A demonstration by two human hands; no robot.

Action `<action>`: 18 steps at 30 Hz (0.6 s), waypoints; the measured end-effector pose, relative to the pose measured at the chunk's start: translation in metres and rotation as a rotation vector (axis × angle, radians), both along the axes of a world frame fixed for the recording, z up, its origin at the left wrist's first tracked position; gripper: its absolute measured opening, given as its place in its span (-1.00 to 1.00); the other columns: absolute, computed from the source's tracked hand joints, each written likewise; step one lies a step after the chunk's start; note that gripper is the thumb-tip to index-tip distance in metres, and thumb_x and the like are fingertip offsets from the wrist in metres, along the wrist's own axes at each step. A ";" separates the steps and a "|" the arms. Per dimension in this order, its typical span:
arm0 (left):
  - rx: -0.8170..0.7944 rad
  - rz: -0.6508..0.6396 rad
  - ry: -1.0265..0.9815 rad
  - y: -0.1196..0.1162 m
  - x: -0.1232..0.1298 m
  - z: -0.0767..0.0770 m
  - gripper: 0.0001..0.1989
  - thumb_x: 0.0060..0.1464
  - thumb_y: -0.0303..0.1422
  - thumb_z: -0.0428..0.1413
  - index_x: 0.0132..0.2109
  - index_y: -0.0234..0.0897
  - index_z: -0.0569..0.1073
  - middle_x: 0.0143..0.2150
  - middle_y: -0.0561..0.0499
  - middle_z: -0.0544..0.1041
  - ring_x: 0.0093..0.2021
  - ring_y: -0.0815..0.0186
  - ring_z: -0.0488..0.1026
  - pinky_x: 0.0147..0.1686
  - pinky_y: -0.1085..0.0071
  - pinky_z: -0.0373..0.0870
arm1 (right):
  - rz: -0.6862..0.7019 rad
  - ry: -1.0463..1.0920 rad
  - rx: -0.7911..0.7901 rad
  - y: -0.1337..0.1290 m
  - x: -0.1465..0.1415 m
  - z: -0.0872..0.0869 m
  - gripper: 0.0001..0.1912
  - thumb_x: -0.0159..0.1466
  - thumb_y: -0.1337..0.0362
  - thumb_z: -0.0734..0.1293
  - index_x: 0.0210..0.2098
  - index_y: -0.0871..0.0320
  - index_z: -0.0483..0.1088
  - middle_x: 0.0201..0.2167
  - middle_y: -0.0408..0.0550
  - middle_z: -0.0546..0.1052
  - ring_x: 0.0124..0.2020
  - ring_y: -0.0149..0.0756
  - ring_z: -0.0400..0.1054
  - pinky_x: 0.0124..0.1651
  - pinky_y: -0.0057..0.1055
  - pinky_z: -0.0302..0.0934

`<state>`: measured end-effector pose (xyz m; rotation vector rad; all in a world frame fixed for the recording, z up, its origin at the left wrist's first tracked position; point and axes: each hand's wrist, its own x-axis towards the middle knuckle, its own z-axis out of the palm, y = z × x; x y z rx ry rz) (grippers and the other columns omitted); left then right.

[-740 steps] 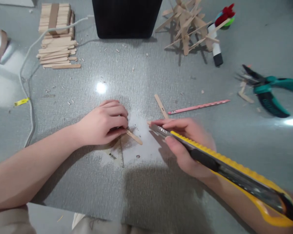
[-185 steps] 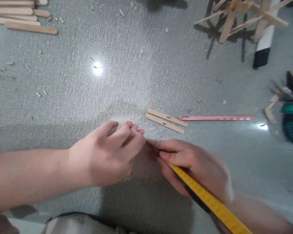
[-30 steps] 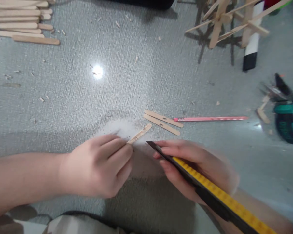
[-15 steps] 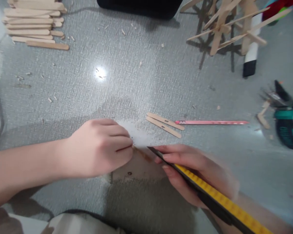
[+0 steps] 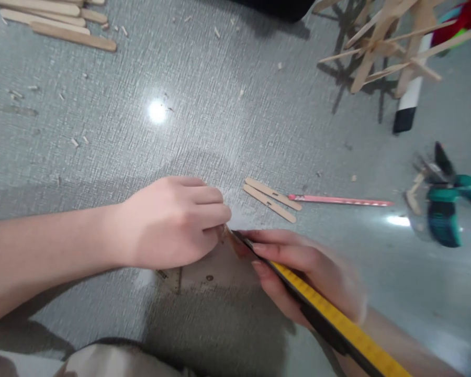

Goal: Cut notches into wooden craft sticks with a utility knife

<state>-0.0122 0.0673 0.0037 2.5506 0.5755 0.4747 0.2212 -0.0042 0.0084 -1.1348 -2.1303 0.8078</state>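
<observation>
My left hand (image 5: 176, 222) is closed, knuckles up, at the middle of the table. From under its fingertips a narrow wooden stick (image 5: 232, 243) sticks out; its far end is blurred. My right hand (image 5: 298, 267) grips a yellow and black utility knife (image 5: 322, 309). The knife's dark blade meets the stick close to my left fingers. Beneath both hands lies a pale flat board (image 5: 198, 277) with a small hole, mostly covered by the hands. Just beyond my right hand rest two craft sticks (image 5: 270, 203), each with a small notch near its middle.
A pink pencil (image 5: 341, 201) lies by the notched sticks. Teal-handled pliers (image 5: 444, 209) are at the right. A craft-stick structure (image 5: 384, 47) stands back right over a white marker (image 5: 408, 104). Several craft sticks (image 5: 70, 35) are piled back left, with wood scraps scattered about. A black object (image 5: 286, 6) is at the back.
The knife blade, apart from the stick before, now meets it near my left fingers. The hands have come closer together. The whole view has shifted and turned slightly.
</observation>
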 end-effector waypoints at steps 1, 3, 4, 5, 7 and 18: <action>0.010 -0.003 0.002 0.000 0.000 0.000 -0.66 0.28 -0.55 -0.04 -0.41 -0.34 0.53 -0.36 0.02 0.57 -0.29 0.35 0.51 -0.22 0.39 0.46 | -0.006 0.004 -0.009 0.000 -0.001 0.000 -0.69 0.22 0.49 0.33 -0.07 0.08 0.37 -0.21 0.01 0.63 -0.26 -0.26 0.59 -0.31 -0.45 0.53; 0.037 -0.021 0.004 0.000 0.001 0.000 -0.66 0.27 -0.54 -0.02 -0.44 -0.33 0.52 -0.37 0.03 0.56 -0.29 0.34 0.50 -0.23 0.38 0.45 | -0.012 0.009 -0.027 0.000 -0.003 0.000 -0.69 0.23 0.50 0.31 -0.07 0.08 0.37 -0.22 0.02 0.63 -0.26 -0.26 0.59 -0.31 -0.44 0.53; 0.052 -0.030 0.009 0.000 0.001 0.000 -0.66 0.27 -0.54 -0.01 -0.45 -0.33 0.52 -0.38 0.03 0.55 -0.30 0.34 0.48 -0.24 0.38 0.44 | -0.016 0.007 -0.027 0.000 -0.004 0.000 -0.70 0.23 0.50 0.31 -0.08 0.08 0.37 -0.23 0.02 0.63 -0.27 -0.26 0.59 -0.31 -0.45 0.53; 0.063 -0.034 0.010 0.001 0.001 0.000 -0.66 0.26 -0.54 0.00 -0.45 -0.32 0.52 -0.39 0.03 0.54 -0.32 0.34 0.47 -0.26 0.38 0.43 | -0.018 0.001 -0.021 0.000 -0.004 0.000 -0.71 0.23 0.49 0.31 -0.08 0.08 0.37 -0.23 0.02 0.63 -0.27 -0.26 0.59 -0.31 -0.45 0.53; 0.067 -0.026 0.015 0.001 0.000 0.000 -0.67 0.26 -0.54 0.01 -0.46 -0.32 0.52 -0.41 0.05 0.51 -0.36 0.35 0.43 -0.30 0.38 0.41 | -0.021 -0.019 -0.003 0.001 -0.005 0.000 -0.72 0.24 0.49 0.31 -0.09 0.08 0.36 -0.24 0.01 0.64 -0.28 -0.26 0.60 -0.30 -0.44 0.53; 0.079 -0.036 0.018 0.001 0.000 -0.002 -0.68 0.23 -0.53 0.03 -0.49 -0.32 0.47 -0.42 0.05 0.49 -0.39 0.34 0.40 -0.33 0.36 0.37 | -0.019 -0.065 0.022 0.000 -0.005 -0.001 -0.74 0.25 0.46 0.31 -0.10 0.07 0.34 -0.23 0.01 0.65 -0.27 -0.24 0.60 -0.27 -0.43 0.54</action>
